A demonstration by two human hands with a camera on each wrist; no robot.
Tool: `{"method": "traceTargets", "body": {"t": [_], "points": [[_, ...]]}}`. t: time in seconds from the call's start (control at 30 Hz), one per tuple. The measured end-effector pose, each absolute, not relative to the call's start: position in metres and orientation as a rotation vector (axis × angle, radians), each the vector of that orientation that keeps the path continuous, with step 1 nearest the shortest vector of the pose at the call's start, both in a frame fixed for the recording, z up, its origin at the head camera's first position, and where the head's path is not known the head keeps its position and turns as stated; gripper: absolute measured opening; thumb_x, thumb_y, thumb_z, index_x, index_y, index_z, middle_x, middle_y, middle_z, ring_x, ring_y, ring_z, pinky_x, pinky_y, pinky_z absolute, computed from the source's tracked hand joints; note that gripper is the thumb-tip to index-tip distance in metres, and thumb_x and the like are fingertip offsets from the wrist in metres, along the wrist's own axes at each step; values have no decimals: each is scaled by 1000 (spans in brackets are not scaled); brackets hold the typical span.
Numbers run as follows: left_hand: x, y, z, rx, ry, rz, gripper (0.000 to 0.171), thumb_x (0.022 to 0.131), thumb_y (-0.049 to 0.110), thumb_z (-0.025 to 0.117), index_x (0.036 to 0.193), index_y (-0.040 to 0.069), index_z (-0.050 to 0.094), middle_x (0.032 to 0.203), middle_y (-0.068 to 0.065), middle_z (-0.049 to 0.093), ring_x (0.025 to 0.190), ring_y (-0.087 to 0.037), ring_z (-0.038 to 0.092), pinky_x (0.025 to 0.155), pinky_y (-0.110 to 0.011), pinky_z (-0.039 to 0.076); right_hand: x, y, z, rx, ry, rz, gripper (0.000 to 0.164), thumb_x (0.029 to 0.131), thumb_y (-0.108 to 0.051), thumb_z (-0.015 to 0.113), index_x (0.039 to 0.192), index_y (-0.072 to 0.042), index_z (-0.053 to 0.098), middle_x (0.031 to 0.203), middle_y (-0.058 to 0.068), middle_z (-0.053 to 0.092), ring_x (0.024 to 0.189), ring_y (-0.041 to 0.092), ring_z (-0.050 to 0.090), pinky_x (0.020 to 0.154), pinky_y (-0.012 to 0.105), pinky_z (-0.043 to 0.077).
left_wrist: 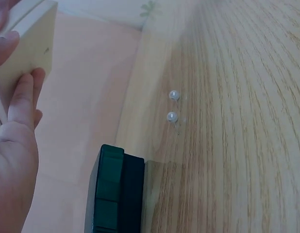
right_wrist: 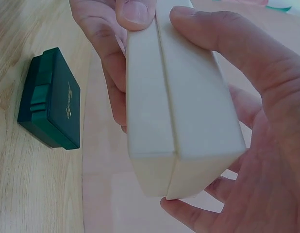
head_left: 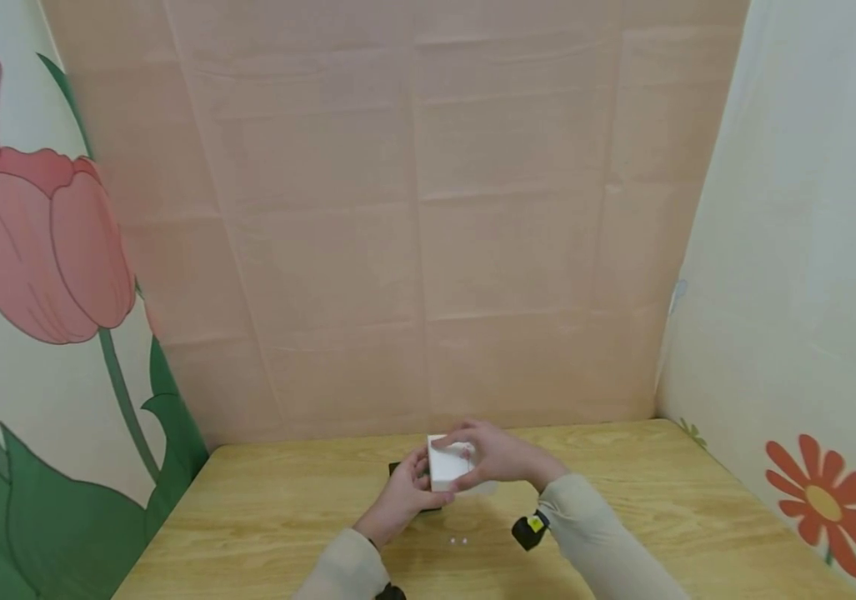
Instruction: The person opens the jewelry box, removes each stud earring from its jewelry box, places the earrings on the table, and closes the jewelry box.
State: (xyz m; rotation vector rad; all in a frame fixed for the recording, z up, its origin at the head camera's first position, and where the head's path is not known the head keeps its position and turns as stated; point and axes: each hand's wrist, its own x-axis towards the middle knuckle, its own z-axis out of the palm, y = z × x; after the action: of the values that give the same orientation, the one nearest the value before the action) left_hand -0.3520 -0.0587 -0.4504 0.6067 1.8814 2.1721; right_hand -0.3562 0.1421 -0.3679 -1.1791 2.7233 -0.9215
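Observation:
Both hands hold a small white box [right_wrist: 198,97] above the table, and a seam runs between its two halves in the right wrist view. My left hand [head_left: 401,493] grips the left half, its thumb on the near edge and its fingers round the side. On the other half, the thumb of my right hand [head_left: 506,457] presses near the top while its fingers curl behind and below. The box's contents are hidden. Two pearl earrings [left_wrist: 172,117] lie on the wood below the hands, side by side.
A dark green gift box [right_wrist: 67,102] with a ribbon band and gold lettering rests on the wooden table [head_left: 285,517], partly behind my left hand in the head view. A pinkish sheet [head_left: 412,250] hangs behind the table. Flower-painted walls flank it.

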Motion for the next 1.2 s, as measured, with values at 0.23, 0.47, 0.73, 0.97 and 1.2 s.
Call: {"method": "traceTargets", "body": {"t": [0.23,0.47,0.73,0.97,1.2], "points": [[-350,-58,-447,594,1914,2143,89,76,-11,73,148,-6,21,146,-26,38,122,-33,55,90,-33,52,-357,143,-368,-1173,2728,-924,61,72,-32,84,128,-19,63,127,8,51,114,26,47,91,50,43],[-350,-59,-446,596,1932,2116,90,76,-10,74,149,-5,21,148,-26,36,125,-35,52,91,-34,51,-357,143,-368,-1176,2712,-940,59,73,-30,84,127,-18,64,124,6,51,110,23,47,89,47,43],[-349,-61,-445,603,1934,2108,91,76,-11,73,149,-5,19,148,-27,35,125,-35,52,92,-33,51,-357,142,-367,-1179,2717,-959,57,73,-29,84,126,-19,65,126,10,51,111,27,47,87,47,44],[-349,-62,-444,614,1940,2091,88,77,-9,73,148,-5,21,147,-26,37,124,-34,53,91,-33,52,-358,143,-367,-1166,2708,-977,56,74,-30,83,126,-21,65,128,11,50,112,28,46,86,47,46],[-349,-61,-444,597,1935,2086,87,77,-11,73,148,-6,21,148,-26,35,126,-36,51,92,-34,51,-358,145,-367,-1156,2712,-988,57,74,-31,84,127,-22,65,127,8,50,111,26,46,86,45,46]]}}
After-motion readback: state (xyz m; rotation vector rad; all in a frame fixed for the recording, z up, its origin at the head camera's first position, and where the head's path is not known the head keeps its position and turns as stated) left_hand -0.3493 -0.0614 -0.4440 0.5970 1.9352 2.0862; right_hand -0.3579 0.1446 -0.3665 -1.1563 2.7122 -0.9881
